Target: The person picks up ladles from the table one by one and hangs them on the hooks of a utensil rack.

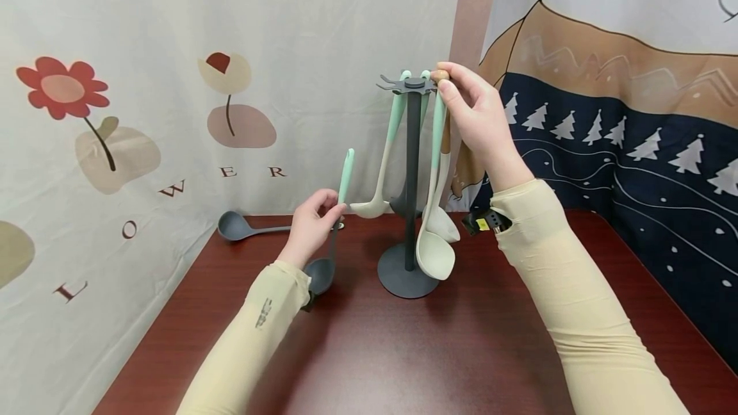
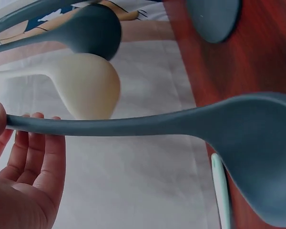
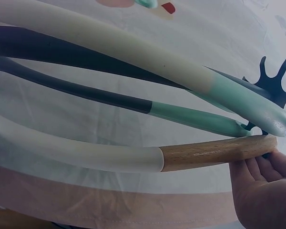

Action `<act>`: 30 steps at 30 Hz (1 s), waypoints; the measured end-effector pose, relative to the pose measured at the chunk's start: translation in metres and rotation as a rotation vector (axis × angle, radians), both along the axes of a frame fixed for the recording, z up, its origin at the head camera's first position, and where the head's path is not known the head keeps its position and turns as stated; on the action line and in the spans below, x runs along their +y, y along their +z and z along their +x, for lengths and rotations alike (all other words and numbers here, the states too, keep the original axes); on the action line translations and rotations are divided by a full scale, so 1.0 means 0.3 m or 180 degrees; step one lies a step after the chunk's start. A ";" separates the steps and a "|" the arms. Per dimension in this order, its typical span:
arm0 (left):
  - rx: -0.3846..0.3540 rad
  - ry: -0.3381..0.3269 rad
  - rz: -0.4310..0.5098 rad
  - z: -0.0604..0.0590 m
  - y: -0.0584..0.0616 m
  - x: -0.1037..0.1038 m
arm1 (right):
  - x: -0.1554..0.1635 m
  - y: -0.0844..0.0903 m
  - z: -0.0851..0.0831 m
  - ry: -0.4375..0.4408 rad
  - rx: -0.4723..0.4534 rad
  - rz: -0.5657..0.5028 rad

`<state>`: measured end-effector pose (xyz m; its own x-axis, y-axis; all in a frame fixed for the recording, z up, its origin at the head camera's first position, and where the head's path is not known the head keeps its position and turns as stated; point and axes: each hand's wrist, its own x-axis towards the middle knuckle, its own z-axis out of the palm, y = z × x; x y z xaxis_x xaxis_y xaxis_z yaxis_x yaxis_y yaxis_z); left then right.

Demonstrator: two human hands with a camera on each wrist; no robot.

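On the flowered backdrop point(image 1: 173, 50), the brown letters "L O W E R" can be read; the start of the word is cut off at the frame edge. On the dark red counter point(image 1: 461, 351) a grey rack point(image 1: 410, 178) is stood, hung with pale and mint-handled utensils. A wooden-handled spoon point(image 1: 442, 210) is pinched at the rack's top by the right hand point(image 1: 475, 114). A grey ladle point(image 1: 328, 255) with a mint handle is gripped upright by the left hand point(image 1: 314, 223), just left of the rack, its bowl partly hidden by the sleeve.
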<state>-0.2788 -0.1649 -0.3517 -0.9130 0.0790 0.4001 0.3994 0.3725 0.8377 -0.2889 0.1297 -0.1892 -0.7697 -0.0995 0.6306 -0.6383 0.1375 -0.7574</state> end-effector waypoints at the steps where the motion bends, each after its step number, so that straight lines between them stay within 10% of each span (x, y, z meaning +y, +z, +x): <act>1: 0.0005 0.0002 0.0020 -0.001 0.003 0.004 | 0.000 0.000 0.000 -0.0001 -0.0002 0.0000; 30: 0.0442 -0.0052 0.0327 0.011 0.168 0.091 | -0.004 0.002 0.007 -0.0035 -0.0001 0.0008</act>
